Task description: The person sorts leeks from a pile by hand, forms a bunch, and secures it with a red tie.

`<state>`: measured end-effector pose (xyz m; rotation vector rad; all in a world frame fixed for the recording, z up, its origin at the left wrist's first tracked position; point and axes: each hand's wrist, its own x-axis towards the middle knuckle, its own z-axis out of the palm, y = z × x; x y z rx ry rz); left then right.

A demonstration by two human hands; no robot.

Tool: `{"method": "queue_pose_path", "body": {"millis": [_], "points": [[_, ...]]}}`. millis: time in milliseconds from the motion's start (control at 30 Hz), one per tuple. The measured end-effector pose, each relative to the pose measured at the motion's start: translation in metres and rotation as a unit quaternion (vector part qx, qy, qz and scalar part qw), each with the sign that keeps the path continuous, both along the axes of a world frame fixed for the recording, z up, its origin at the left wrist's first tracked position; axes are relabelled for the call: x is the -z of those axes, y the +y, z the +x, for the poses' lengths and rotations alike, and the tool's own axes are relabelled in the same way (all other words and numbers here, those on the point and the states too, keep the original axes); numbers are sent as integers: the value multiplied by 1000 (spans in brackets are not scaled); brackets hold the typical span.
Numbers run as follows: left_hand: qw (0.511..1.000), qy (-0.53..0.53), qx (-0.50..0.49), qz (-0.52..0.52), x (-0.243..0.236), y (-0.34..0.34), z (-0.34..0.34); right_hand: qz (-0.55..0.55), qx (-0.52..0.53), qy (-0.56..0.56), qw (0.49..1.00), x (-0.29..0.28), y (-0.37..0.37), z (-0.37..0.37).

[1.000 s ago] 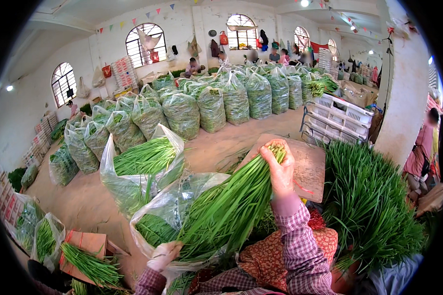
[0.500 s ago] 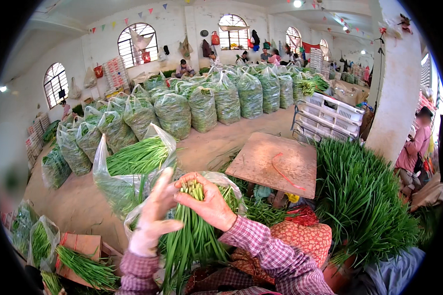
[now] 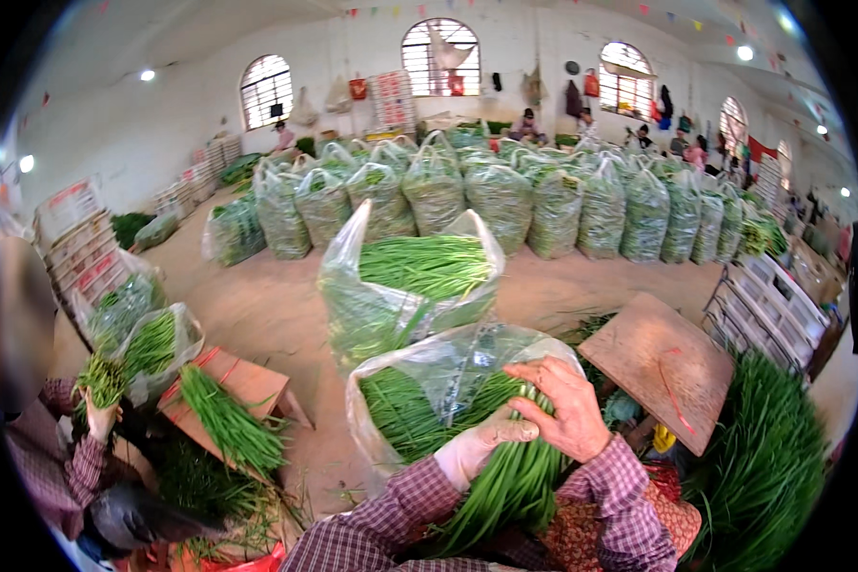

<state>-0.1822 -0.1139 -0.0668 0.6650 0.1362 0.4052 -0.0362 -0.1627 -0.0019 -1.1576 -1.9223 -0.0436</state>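
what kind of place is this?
Likely a vegetable packing hall: rows of filled clear sacks on a bare floor, stacked white crates, and both hands pressing a bundle of green stalks into an open bag.

Can't really see the fingertips of the left hand (image 3: pixel 481 443), they're tucked behind the bundle of green stalks (image 3: pixel 505 477), and the bundle's lower end drops behind the plaid sleeves. The clear plastic bag (image 3: pixel 429 381) hides how deep the stalks go. A person at the left edge is blurred and cut off by the rim. People by the far wall (image 3: pixel 582 119) are too small to make out. The green pile (image 3: pixel 763 467) on the right runs out of frame.
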Motion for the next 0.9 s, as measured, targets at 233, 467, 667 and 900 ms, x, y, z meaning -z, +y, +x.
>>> {"method": "queue_pose_path", "body": {"millis": [233,467,667,900], "points": [[983,79,-10,164,-2,-1,-7,-63,-50,-143,986,3,9,-4],[962,54,-96,250,-47,17,7,-22,-46,143,988,-12,1,11],[921,-90,-339,168,-93,85,-44,-73,24,-33,997,56,2,0],[889,-252,-320,209,-107,158,-83,-336,189,-196,902,142,-12,83]]}}
